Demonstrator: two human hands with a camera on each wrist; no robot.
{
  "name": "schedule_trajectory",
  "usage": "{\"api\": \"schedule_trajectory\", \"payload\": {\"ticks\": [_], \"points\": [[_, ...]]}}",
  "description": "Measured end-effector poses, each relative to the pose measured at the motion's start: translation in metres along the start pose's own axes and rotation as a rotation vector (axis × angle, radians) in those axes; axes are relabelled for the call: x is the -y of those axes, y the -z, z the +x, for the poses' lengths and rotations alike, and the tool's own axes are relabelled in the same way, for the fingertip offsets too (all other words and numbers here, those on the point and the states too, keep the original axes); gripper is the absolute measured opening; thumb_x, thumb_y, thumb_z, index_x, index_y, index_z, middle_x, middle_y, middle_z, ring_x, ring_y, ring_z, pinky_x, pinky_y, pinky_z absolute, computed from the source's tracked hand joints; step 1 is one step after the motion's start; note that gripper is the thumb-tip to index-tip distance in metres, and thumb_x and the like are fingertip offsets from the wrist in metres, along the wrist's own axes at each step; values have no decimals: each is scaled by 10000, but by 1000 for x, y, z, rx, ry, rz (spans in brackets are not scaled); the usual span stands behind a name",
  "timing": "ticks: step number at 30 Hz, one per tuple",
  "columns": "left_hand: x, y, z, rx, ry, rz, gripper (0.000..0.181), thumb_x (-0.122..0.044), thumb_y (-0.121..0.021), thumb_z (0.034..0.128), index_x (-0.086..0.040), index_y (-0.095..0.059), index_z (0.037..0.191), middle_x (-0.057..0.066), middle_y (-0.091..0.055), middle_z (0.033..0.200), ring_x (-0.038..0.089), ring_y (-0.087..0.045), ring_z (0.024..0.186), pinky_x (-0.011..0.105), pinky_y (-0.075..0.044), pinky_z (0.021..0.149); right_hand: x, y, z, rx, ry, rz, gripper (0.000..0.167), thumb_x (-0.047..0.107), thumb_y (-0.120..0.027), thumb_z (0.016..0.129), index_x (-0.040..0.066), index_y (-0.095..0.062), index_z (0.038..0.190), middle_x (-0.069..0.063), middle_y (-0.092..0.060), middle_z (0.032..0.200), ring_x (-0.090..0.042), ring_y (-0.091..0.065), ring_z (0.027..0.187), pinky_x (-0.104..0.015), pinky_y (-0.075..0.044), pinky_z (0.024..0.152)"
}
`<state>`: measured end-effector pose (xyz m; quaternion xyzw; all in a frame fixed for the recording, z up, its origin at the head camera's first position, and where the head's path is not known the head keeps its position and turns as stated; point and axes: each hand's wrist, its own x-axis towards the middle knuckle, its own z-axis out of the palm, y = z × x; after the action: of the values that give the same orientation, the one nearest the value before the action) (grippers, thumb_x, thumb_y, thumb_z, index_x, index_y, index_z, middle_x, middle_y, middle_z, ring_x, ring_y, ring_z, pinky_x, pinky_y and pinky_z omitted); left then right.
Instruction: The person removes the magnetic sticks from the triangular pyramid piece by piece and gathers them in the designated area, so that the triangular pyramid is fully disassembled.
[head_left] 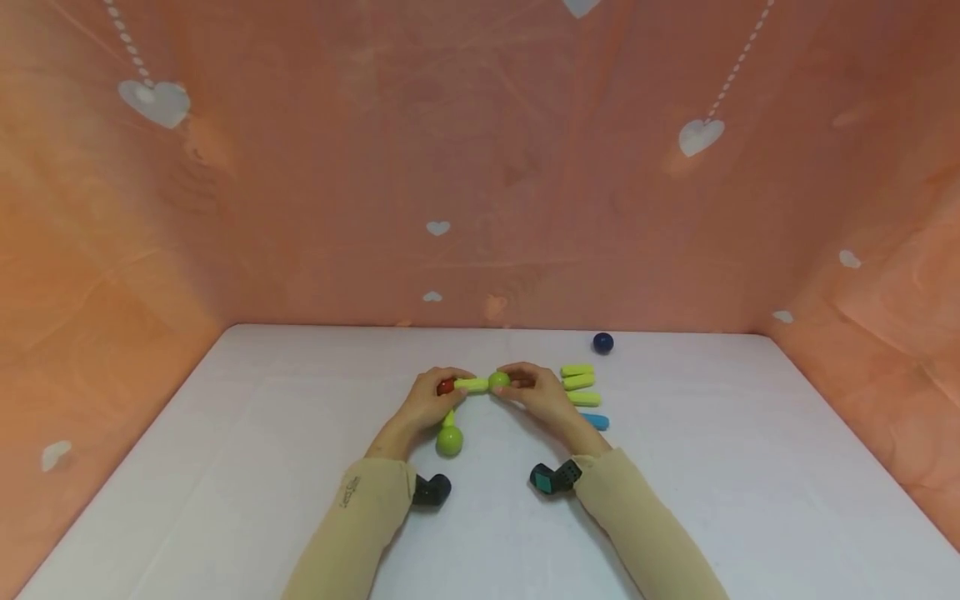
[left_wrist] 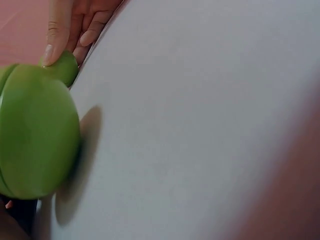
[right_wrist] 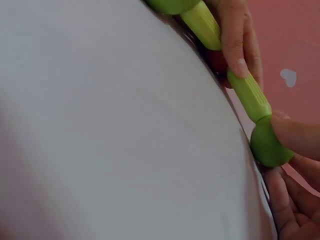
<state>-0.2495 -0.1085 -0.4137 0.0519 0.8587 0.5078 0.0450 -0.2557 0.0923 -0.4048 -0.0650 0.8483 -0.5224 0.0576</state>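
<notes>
A draped orange-pink cloth (head_left: pixel 480 167) printed with white hearts forms the back and sides of the scene. Before it lies a flat white tabletop (head_left: pixel 750 467), on which the work stands near the middle. 2 beige fabric sleeves (head_left: pixel 645 525) reach in from the near edge. At the centre is an angled assembly of 2 rods and 3 balls, its corner at the left and 1 arm extending toward the person.

The left hand (head_left: pixel 426 400) grips the assembly at its corner, the fingers closed about the ball there and the adjoining rod end. The right hand (head_left: pixel 543 396) pinches the ball at the right end between thumb and fingers. 1 black wrist-worn device (head_left: pixel 432 490) projects inward from the left cuff, and a black device with a green-blue face (head_left: pixel 553 478) from the right.

Of the assembly's parts, a ribbed yellow-green rod (head_left: pixel 472 386) spans the space between the hands; a second yellow-green rod (head_left: pixel 448 419) runs from the corner to a smooth green ball (head_left: pixel 450 441) nearest the person. Beside the right hand, 3 loose yellow-green rods (head_left: pixel 585 399) lie in a column, with 1 blue rod (head_left: pixel 597 422) just below them.

The smaller balls are a glossy green ball (head_left: pixel 498 381) in the right hand, a glossy dark blue ball (head_left: pixel 603 342) near the far table edge, and a red ball (head_left: pixel 446 387) at the corner, partly hidden by the left fingers.
</notes>
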Motion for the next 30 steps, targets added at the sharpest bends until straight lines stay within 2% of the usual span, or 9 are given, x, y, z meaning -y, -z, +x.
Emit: {"api": "schedule_trajectory", "payload": {"ticks": [4, 9, 15, 19, 25, 30], "points": [[-1, -1, 0, 0, 18, -25, 264, -120, -592, 932, -127, -659, 1187, 153, -550, 1283, 326, -433, 1269, 530, -308, 1106, 0, 1, 0, 12, -11, 27, 367, 199, -702, 871, 77, -634, 1211, -95, -646, 1158, -191, -563, 992, -274, -466, 810], [-1, -1, 1, 2, 59, -53, 269, -127, -591, 935, -129, -655, 1196, 160, -526, 1335, 335, -422, 1294, 537, -279, 1123, 0, 0, 2, 21, -42, 52, 384, 211, -694, 880, 88, -611, 1233, -107, -624, 1191, -207, -554, 1028, -323, -461, 880], [4, 3, 0, 18, 103, -133, 277, -118, -598, 928, -109, -646, 1201, 152, -502, 1374, 321, -404, 1308, 520, -265, 1135, -4, -3, 1, -34, -22, 105, 357, 157, -689, 878, 62, -604, 1212, -150, -619, 1200, -245, -586, 1072, -382, -478, 932], [7, 7, -1, 29, 105, -193, 287, -103, -609, 920, -88, -648, 1204, 143, -526, 1354, 281, -430, 1251, 476, -315, 1107, -5, -7, -1, -43, 17, 68, 365, 156, -693, 873, 36, -604, 1206, -161, -622, 1180, -260, -600, 1057, -390, -496, 925], [8, 7, 1, 55, 97, -181, 282, -131, -619, 919, -128, -660, 1198, 122, -536, 1349, 268, -438, 1237, 471, -325, 1098, -3, -6, -1, -63, 0, 41, 358, 179, -695, 876, 46, -619, 1199, -150, -628, 1190, -272, -593, 1086, -413, -485, 947], [7, 7, 1, 57, 119, -183, 284, -137, -624, 918, -151, -666, 1198, 113, -531, 1360, 271, -432, 1255, 475, -322, 1104, 3, -2, 0, -19, -26, 0, 366, 200, -695, 878, 53, -621, 1204, -135, -635, 1167, -233, -582, 1044, -371, -484, 900]]}}
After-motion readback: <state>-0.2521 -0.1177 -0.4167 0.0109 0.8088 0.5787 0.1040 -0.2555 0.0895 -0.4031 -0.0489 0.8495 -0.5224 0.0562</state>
